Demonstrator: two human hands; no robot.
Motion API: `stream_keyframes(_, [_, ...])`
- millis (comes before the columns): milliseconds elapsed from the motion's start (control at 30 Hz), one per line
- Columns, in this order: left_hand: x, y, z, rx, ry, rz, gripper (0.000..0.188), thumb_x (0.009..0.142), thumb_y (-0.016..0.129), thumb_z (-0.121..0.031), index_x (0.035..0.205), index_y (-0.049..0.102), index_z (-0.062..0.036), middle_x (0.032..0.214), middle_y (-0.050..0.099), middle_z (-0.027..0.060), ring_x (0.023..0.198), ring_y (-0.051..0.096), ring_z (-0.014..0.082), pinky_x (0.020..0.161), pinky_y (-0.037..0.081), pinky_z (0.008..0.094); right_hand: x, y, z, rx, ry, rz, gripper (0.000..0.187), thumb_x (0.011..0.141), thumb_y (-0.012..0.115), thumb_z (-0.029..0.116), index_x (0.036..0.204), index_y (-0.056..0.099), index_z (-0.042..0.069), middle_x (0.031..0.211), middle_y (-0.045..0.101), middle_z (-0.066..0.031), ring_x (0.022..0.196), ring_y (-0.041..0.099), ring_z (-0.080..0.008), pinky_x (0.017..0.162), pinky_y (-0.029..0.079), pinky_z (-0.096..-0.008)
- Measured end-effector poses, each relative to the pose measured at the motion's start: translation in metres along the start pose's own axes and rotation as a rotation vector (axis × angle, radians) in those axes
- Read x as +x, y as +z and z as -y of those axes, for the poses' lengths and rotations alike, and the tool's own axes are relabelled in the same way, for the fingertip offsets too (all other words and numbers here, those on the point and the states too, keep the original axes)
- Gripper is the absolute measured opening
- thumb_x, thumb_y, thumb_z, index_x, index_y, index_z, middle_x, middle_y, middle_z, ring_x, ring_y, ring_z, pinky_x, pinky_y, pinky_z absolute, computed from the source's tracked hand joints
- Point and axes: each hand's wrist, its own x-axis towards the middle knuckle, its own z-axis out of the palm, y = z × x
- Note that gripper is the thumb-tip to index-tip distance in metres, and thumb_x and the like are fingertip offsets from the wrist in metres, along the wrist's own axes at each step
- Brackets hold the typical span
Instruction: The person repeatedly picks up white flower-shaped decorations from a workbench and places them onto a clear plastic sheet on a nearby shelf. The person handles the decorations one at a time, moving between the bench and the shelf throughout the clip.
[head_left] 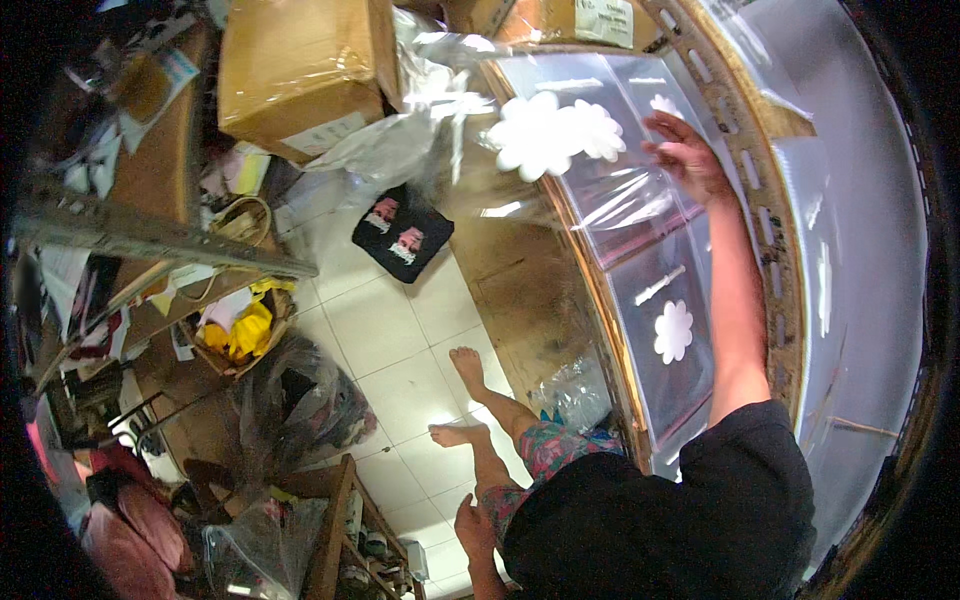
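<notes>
My right hand [686,158] is stretched out over clear plastic packs [610,215] on a shelf at the right. Its fingers are partly bent and apart, with nothing seen in them; whether they touch the plastic I cannot tell. Just left of it are bright white flower shapes [540,135] on the packs, washed out by glare. A smaller white flower [673,332] shows on a nearer pack, beside my forearm. My left hand [475,530] hangs low at my side, above the tiled floor. Its fingers are loosely bent, and I see nothing held in them.
Cardboard boxes [300,70] wrapped in plastic stand at the far side. A black pouch with printed figures [405,235] lies on the floor tiles. To the left are a box with yellow cloth [245,335], plastic bags [300,390] and a metal bar [180,235]. Slotted metal shelf posts [750,170] border the right.
</notes>
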Motion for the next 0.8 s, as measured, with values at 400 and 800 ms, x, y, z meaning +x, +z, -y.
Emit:
stream_keyframes(400, [0.043,0.021,0.029,0.084,-0.148,0.136,0.039,0.092,0.062,-0.02,0.122,0.061,0.0042,0.071,0.066,0.0128,0.059,0.061,0.0181,0.059,0.051,0.034,-0.035,-0.201,-0.124,0.196,-0.002,-0.771,0.07,0.085,0.046,-0.016,0.151,0.024,-0.004,0.158,0.024,-0.0206,0.12,0.058,-0.0352,0.085,0.056,-0.0334])
stream_keyframes(800, [0.056,0.019,0.014,0.006,-0.186,0.12,0.036,0.094,0.059,-0.017,0.121,0.06,0.0057,0.069,0.063,0.0098,0.061,0.059,0.0165,0.06,0.05,0.0331,-0.007,-0.235,-0.162,0.126,-0.005,-0.975,0.073,0.092,0.042,-0.013,0.154,0.007,-0.001,0.151,0.026,-0.0217,0.105,0.064,-0.0366,0.076,0.059,-0.0352])
